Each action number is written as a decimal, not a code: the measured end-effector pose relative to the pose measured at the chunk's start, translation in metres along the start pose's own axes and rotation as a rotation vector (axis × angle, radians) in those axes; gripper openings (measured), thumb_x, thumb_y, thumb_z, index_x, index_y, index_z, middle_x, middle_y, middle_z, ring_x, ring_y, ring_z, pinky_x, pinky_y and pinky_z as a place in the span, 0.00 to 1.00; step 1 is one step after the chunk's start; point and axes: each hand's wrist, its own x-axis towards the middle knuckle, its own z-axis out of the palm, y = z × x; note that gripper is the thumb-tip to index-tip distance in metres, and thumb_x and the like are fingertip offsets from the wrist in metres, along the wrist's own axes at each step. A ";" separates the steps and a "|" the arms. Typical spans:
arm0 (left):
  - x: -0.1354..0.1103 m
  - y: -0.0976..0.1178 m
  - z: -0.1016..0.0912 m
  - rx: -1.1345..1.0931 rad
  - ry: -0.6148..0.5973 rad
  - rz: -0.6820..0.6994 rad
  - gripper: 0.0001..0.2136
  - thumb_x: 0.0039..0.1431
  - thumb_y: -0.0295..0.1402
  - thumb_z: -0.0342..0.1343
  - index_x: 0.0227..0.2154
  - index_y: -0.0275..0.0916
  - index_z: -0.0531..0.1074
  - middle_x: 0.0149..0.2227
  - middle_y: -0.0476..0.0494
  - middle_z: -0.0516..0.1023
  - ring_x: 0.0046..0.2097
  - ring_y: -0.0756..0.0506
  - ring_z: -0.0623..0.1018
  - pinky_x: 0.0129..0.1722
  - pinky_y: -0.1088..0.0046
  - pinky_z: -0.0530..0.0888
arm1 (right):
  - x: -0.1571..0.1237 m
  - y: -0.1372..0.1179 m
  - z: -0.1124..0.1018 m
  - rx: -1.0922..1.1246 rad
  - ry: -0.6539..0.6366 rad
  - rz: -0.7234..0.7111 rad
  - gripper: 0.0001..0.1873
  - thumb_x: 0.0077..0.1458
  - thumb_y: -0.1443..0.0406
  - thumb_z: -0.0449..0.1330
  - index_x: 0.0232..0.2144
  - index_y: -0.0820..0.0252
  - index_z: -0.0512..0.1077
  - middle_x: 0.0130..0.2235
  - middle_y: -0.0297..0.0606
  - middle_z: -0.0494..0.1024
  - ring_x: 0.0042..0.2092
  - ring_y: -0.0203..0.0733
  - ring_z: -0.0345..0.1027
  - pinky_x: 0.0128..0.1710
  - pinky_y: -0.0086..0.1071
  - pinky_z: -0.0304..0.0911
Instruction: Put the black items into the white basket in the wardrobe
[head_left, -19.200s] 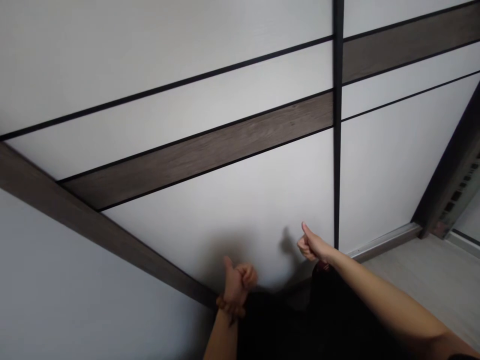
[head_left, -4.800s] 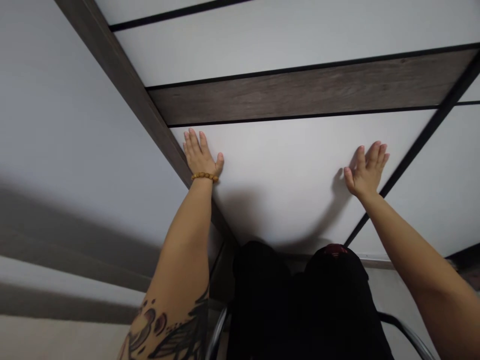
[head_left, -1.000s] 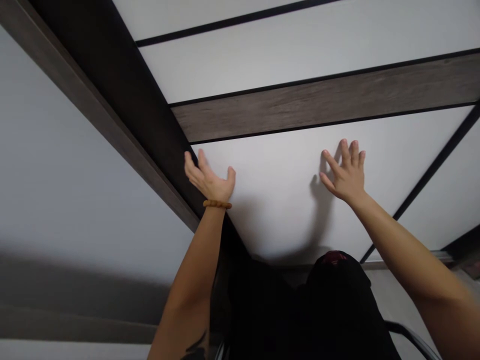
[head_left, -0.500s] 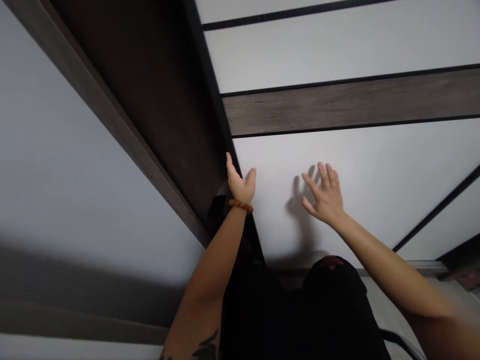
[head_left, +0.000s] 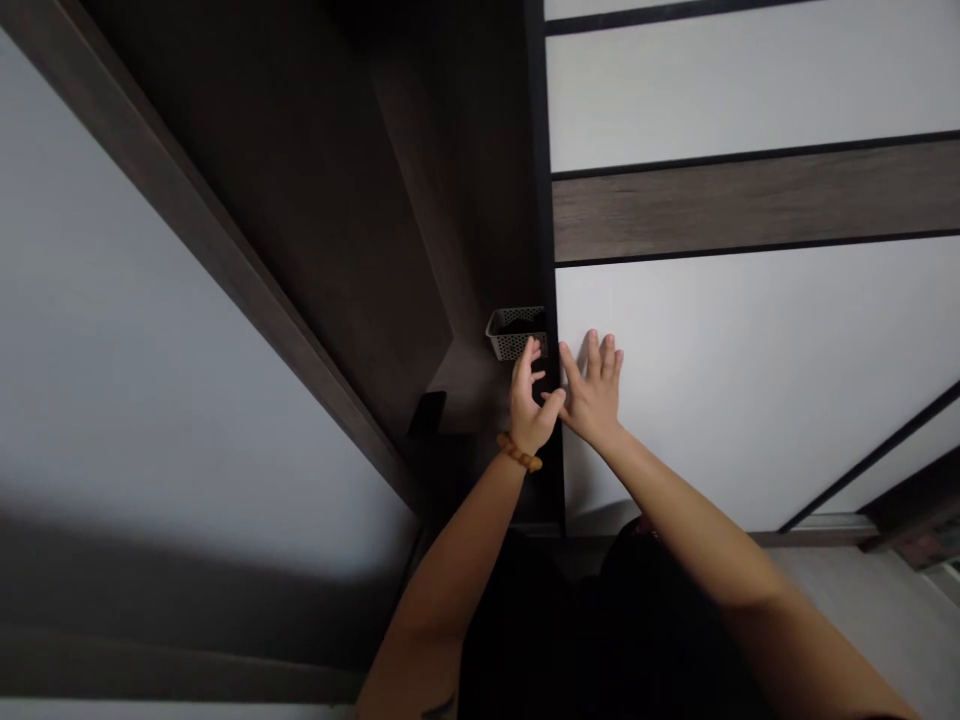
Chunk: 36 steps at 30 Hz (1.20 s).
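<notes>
A white sliding door with black trim and a grey-brown wood band fills the right side. My left hand, a brown beaded bracelet at its wrist, is at the door's dark left edge, fingers up and apart from the thumb. Whether its fingers touch the edge I cannot tell. My right hand lies with spread fingers against the white panel, just right of that edge. Neither hand holds anything. Inside the dark cabinet, a perforated light basket with dark contents shows behind my left hand.
The cabinet's dark brown side panel and a pale wall or panel stand on the left. A small black object sits low in the opening. Grey floor shows at the lower right.
The door's edge has slid to the right, widening the dark opening and uncovering the basket. My left hand has moved right with it; my right hand has moved left onto the panel near the edge.
</notes>
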 end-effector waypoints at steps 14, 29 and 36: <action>-0.171 -0.106 -0.041 0.529 -0.461 -0.692 0.20 0.54 0.24 0.63 0.51 0.41 0.81 0.63 0.37 0.74 0.66 0.37 0.75 0.70 0.56 0.69 | -0.003 0.053 0.033 -0.063 0.142 0.075 0.47 0.64 0.51 0.61 0.78 0.54 0.50 0.80 0.54 0.27 0.79 0.75 0.20 0.69 0.77 0.40; -0.238 -0.140 -0.054 0.523 -0.727 -0.793 0.17 0.52 0.24 0.63 0.46 0.41 0.82 0.62 0.38 0.76 0.66 0.38 0.76 0.70 0.59 0.69 | -0.021 0.110 0.046 -0.176 0.184 0.192 0.47 0.65 0.57 0.57 0.79 0.51 0.41 0.80 0.53 0.30 0.79 0.74 0.29 0.67 0.75 0.49; -0.242 -0.165 -0.060 0.509 -0.755 -0.831 0.17 0.53 0.26 0.63 0.46 0.42 0.82 0.62 0.39 0.75 0.66 0.37 0.75 0.70 0.58 0.69 | -0.047 0.135 0.062 -0.194 0.173 0.173 0.47 0.65 0.56 0.57 0.79 0.52 0.42 0.80 0.56 0.32 0.78 0.75 0.32 0.68 0.74 0.50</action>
